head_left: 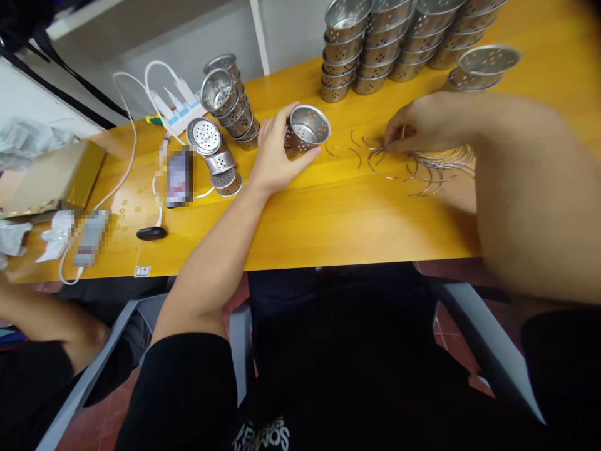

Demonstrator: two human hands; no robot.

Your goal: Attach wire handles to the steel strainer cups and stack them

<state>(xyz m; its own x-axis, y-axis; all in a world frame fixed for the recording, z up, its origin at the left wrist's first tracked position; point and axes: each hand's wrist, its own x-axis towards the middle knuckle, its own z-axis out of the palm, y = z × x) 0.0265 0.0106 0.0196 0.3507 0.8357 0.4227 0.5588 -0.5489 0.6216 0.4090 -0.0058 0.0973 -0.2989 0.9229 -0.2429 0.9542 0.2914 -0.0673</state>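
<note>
My left hand [277, 150] is wrapped round a perforated metal cup [307, 125], its open mouth tilted up toward me. Over on the right, my right hand [417, 125] pinches at a thin curved wire [375, 149] with thumb and fingertips. Several loose curved wires [425, 181] lie scattered on the table beneath and beside it. A denser bundle of these wires [448, 156] sits partly hidden behind my right forearm.
Tall stacks of perforated cups [345, 50] stand at the back right, with a shorter pair [488, 62] beside them. More stacked cups [230, 106] lean left of my hand. A power strip [185, 113], phone [179, 178], cables and cardboard box [56, 178] occupy the left. Another person's arm [47, 313] shows lower left.
</note>
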